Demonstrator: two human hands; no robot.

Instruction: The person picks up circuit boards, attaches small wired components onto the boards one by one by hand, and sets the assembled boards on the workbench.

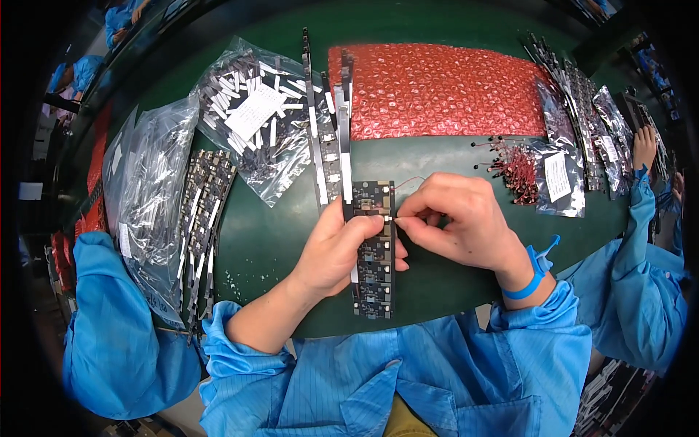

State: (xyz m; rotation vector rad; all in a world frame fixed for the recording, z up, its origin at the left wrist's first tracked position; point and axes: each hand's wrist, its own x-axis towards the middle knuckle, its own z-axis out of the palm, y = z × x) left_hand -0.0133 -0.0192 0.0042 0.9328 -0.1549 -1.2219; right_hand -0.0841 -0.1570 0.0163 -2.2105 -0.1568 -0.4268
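My left hand [331, 251] holds a long dark circuit board panel [375, 280] with a row of small white connectors along its right edge. Its thumb presses on the panel's face, and fingertips show past the right edge. Black and white flexible strips [345, 160] stretch away from the panel toward the far side. My right hand [459, 218] is closed in a pinch against one connector; whatever sits between the fingertips is too small to make out. A thin red wire [411, 180] curves from the panel's upper right edge toward this hand.
Red bubble wrap [444, 91] lies at the back. A pile of red wires with black ends [515, 171] is on the right, beside bagged parts [559, 178]. Left are clear bags of strips [251, 109] and stacked board panels [204, 204]. A co-worker's hand [644, 148] shows far right.
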